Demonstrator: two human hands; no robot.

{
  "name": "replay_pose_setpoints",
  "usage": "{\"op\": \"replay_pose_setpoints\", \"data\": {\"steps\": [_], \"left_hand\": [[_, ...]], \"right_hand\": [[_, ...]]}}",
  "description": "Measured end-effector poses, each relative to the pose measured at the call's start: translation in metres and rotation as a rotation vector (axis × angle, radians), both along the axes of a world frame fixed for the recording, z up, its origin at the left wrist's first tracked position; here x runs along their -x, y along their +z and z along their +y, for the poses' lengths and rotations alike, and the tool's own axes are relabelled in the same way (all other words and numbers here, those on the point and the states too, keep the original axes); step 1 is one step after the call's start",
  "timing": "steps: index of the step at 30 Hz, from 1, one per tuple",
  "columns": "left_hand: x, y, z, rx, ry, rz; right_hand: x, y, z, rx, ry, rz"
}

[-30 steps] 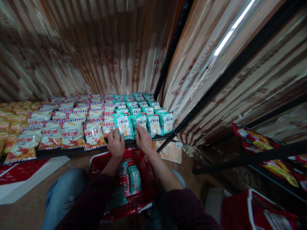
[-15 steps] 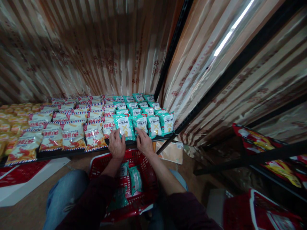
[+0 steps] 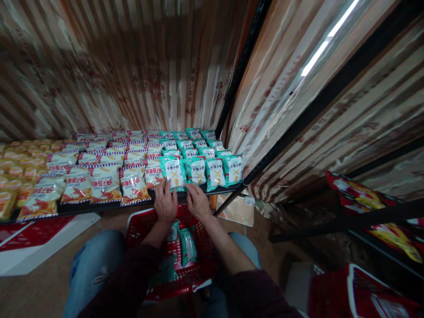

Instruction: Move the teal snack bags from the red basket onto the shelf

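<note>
My left hand (image 3: 166, 203) is at the lower edge of the front-row leftmost green snack bag (image 3: 174, 171), its fingertips against or just in front of it. Its fingers are partly stretched out, with nothing gripped. Close beside it, my right hand (image 3: 198, 203) points its extended fingers at the shelf edge, below the neighbouring green snack bag (image 3: 196, 171). Both bags stand upright, faces toward me. Beneath my forearms, a red basket (image 3: 132, 227) between my knees holds several green snack bags (image 3: 188, 247), partly hidden by my arms.
White-and-red snack bags (image 3: 106, 183) stand in rows to the left, with yellow packs (image 3: 8, 203) farther left. A black shelf post (image 3: 258, 165) slants up at the right. Another red basket (image 3: 331, 291) stands at lower right. Striped curtains (image 3: 149, 66) hang behind.
Both hands have drawn slightly down from the bags' fronts toward their lower edges. The right fingers have come off the second green bag's face. The view has shifted a little.
</note>
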State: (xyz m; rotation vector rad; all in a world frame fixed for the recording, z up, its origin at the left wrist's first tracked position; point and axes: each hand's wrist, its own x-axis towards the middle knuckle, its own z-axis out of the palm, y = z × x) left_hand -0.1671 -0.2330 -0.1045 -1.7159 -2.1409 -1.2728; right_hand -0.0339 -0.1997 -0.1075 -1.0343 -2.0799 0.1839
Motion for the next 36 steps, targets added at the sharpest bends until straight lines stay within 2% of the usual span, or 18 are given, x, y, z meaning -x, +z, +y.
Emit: {"op": "replay_pose_setpoints", "data": {"steps": [9,19,36], "left_hand": [[0.005,0.010,0.012,-0.040,-0.024,0.019],[0.009,0.003,0.009,-0.004,-0.076,0.148],[0.007,-0.007,0.004,0.067,-0.167,0.134]], "right_hand": [[0.006,-0.003,0.005,-0.008,0.028,0.018],[0.015,0.000,0.008,0.017,-0.017,-0.048],[0.021,-0.003,0.005,0.027,-0.016,-0.059]]}}
